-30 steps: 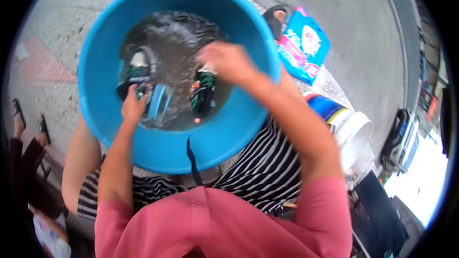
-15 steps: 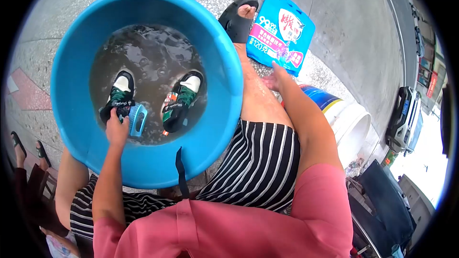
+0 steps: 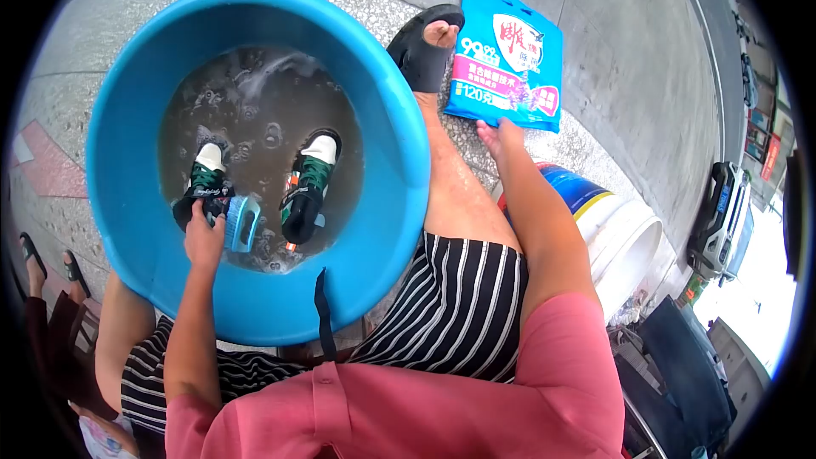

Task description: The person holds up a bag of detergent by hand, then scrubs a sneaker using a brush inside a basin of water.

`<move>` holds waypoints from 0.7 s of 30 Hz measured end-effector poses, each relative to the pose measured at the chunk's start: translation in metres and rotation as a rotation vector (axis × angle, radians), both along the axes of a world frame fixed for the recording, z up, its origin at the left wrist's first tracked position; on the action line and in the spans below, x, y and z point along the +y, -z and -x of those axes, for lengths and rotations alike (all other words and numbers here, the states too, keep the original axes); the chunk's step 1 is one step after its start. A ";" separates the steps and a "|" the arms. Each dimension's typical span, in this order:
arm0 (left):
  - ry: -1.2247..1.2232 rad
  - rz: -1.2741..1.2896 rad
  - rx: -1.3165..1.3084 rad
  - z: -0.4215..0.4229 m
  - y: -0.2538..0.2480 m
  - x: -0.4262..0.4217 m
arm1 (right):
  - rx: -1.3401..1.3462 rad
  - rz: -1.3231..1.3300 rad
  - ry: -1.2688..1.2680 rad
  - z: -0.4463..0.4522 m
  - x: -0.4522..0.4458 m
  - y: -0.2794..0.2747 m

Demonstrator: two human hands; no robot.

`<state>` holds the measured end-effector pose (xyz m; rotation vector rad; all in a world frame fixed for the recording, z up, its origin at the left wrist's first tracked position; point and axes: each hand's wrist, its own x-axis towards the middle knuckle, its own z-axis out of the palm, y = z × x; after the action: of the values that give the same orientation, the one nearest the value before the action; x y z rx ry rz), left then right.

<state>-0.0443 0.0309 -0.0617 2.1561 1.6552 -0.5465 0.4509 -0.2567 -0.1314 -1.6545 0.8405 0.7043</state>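
Note:
My left hand (image 3: 204, 236) is closed on the heel end of a black, white and green sneaker (image 3: 206, 177) in murky water. Right beside those fingers is a light-blue scrubbing brush (image 3: 244, 223). The matching sneaker (image 3: 310, 187) lies partly submerged to the right. Both shoes sit inside a large blue tub (image 3: 399, 127). At the lower edge of a blue and pink bag of washing powder (image 3: 501, 55), my right hand (image 3: 500, 136) grips the bag's edge, its fingertips partly hidden.
A white bucket (image 3: 625, 242) with a coloured label stands by my right leg. My foot in a black sandal (image 3: 425, 47) is between tub and bag. Another person's feet (image 3: 53, 276) show at far left. A car (image 3: 718, 221) stands farther right.
My right hand has moved forward to the bag's lower edge, and the bag has turned slightly. The right-hand sneaker has shifted a little in the water. My left hand keeps its hold.

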 end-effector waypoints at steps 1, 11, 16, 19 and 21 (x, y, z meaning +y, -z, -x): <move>-0.011 0.010 -0.004 0.002 -0.001 0.000 | -0.017 -0.008 0.019 -0.004 -0.002 -0.001; 0.048 0.024 -0.339 0.025 0.003 0.004 | -0.160 -0.278 0.360 -0.033 -0.028 -0.059; 0.102 -0.036 -0.380 0.027 -0.025 0.007 | -0.126 -0.447 0.543 -0.041 -0.029 -0.095; 0.162 -0.168 -0.474 0.027 -0.040 0.012 | -0.118 -0.664 0.509 -0.041 -0.024 -0.100; 0.065 -0.066 -0.576 0.009 -0.049 0.019 | -0.100 -0.746 0.504 -0.014 -0.003 -0.152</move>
<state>-0.0536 0.0499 -0.0131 2.1433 1.2984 0.1181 0.4651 -0.2596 0.0209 -0.7602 0.7528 0.4834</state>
